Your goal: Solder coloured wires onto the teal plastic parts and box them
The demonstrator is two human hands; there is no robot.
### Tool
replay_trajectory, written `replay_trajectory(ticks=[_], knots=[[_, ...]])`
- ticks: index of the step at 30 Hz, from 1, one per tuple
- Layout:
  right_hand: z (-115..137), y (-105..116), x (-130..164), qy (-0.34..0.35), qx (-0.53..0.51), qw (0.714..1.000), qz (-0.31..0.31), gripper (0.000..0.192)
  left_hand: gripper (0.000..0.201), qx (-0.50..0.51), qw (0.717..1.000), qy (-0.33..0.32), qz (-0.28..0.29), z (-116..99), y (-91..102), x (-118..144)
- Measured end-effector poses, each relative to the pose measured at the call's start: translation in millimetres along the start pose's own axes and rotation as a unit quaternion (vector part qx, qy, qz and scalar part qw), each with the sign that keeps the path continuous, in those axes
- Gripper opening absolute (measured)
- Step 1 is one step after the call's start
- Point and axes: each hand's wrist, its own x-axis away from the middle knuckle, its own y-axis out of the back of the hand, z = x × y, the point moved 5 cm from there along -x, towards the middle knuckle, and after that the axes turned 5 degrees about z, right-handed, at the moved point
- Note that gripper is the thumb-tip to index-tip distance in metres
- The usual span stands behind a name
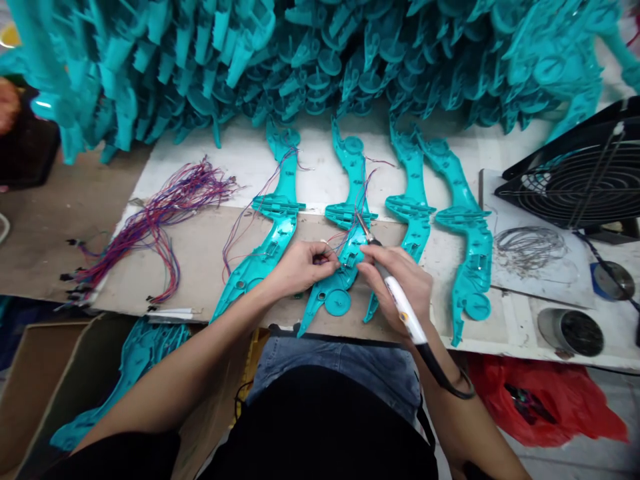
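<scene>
Workbench [60, 220] of brown board, overlaid with white sheet toward 12 o'clock and cardboard toward 6. Heaped teal plastic shells [320, 60] banked along the whole far edge, 10 through 2 o'clock. Four long teal housings laid side by side at centre: leftmost housing [273, 227], second housing [347, 220], third housing [413, 200], fourth housing [467, 233]. Bundle of red and blue wires [160, 220] at 9 o'clock. Black fan grille [585, 180] at 2 o'clock; coil of thin grey wire [530, 243] just below it; round metal tin [573, 330] at 4 o'clock. Cardboard box [55, 380] with more teal parts at 8 o'clock, below bench level; red bag [545, 400] on the floor at 5 o'clock.

Left hand [300, 267]: fingers curled nearly closed, pinching thin wire ends against the lower part of the second housing. Right hand [397, 283]: closed around a white-handled soldering iron [405, 310], tip pointed toward 11 o'clock and resting at the second housing's midsection, just beside the left fingertips. Black cord trailing from the handle toward 5 o'clock.

Near bench edge close against the lap. Housings tightly spaced, narrow gaps between. Open surface at 8 to 9 o'clock, between wire bundle and leftmost housing.
</scene>
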Motion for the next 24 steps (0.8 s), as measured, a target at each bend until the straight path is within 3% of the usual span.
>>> replay_trajectory(ticks=[5,9,15,19,24], knots=[[-6,-29,-26,0.041,0.03,0.995,0.081,0.034,0.012,-0.005,1.0,-0.021,0.005,-1,-0.6,-1],[-7,-38,-30,0.057,0.031,0.994,0.084,0.031,0.011,-0.015,0.999,-0.034,0.004,1,-0.7,-2],[-7,-31,-23,0.042,0.026,0.996,0.079,0.029,0.018,0.055,0.995,-0.07,-0.051,5,3.5,-2],[-9,-27,-19,0.019,0.024,0.997,0.075,0.028,0.019,0.069,0.996,-0.038,-0.048,6,0.5,-4],[-6,0,-3,0.011,0.058,0.998,-0.014,0.034,0.017,0.033,0.996,-0.036,-0.072,4,-2.7,-7]])
